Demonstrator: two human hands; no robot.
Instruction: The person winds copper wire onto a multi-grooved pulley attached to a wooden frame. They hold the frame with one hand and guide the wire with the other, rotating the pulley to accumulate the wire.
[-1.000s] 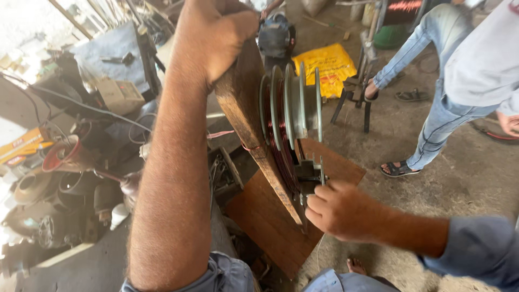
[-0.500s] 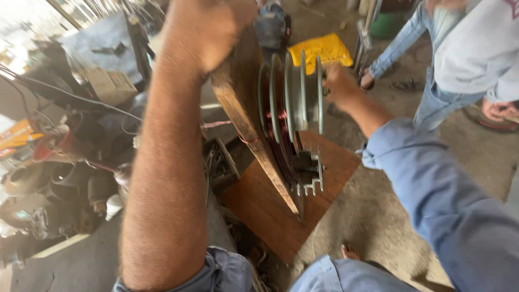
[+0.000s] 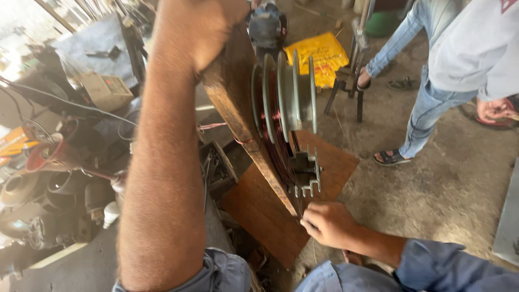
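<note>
Coil winding on a hand rig, seen from above. The left hand is closed in a fist over the top end of a rough wooden board, a thick, weathered plank that stands tilted and carries the winding apparatus on its right face. Fixed to that face is a stepped former, a stack of round discs of dull grey-green metal set edge-on to the camera, with turns of glossy reddish-brown copper wire lying in the grooves between the discs nearest the board. Below the discs a small toothed metal gear, bright and angular, projects from the board. The right hand, sleeved in blue, sits at the lower edge of the board just under the gear, its fingers curled together; whether they pinch a strand of wire or only steady the board cannot be told. By judgement the step in hand is the winding itself, with the board held firm from above; the next move would call for a steady hold on the board and even tension on the thin wire so that turns stay within their groove. A flat reddish board lies on the gritty concrete floor beneath; another person in jeans and sandals stands near a yellow bag.
</note>
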